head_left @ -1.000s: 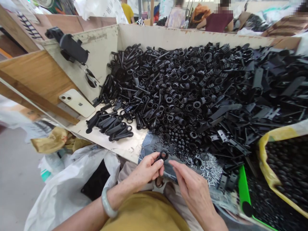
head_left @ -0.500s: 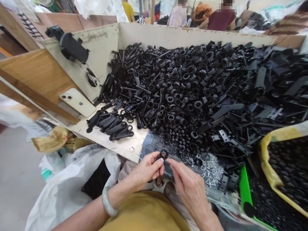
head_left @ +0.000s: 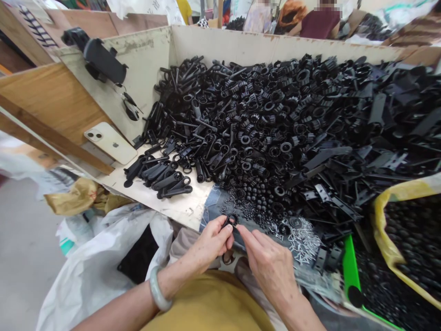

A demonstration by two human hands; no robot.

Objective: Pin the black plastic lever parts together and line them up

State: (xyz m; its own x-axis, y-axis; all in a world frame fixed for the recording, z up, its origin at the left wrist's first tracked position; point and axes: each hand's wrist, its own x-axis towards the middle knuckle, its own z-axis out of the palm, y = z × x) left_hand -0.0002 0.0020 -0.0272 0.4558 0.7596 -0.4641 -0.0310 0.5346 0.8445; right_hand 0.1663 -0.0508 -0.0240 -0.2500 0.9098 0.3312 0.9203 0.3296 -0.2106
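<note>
My left hand (head_left: 211,244) pinches a small black plastic ring-ended part (head_left: 231,219) at the near edge of the worktable. My right hand (head_left: 268,262) meets it from the right, its thumb and forefinger pressed against the same part; whether they also hold something small is hidden. Just beyond my fingers lie small black round pieces (head_left: 257,204) and a patch of little silver pins (head_left: 303,241). A row of finished-looking black lever parts (head_left: 161,177) sits to the left on the board.
A huge heap of black rings and levers (head_left: 275,119) fills the walled table (head_left: 220,46). A phone (head_left: 110,143) lies at the left edge. A yellow-lined sack of black parts (head_left: 409,234) stands at right, a white bag (head_left: 103,266) at left. People sit beyond the far wall.
My right hand has closed in from the right until its fingertips touch the black part held by my left hand. The view has tipped slightly.
</note>
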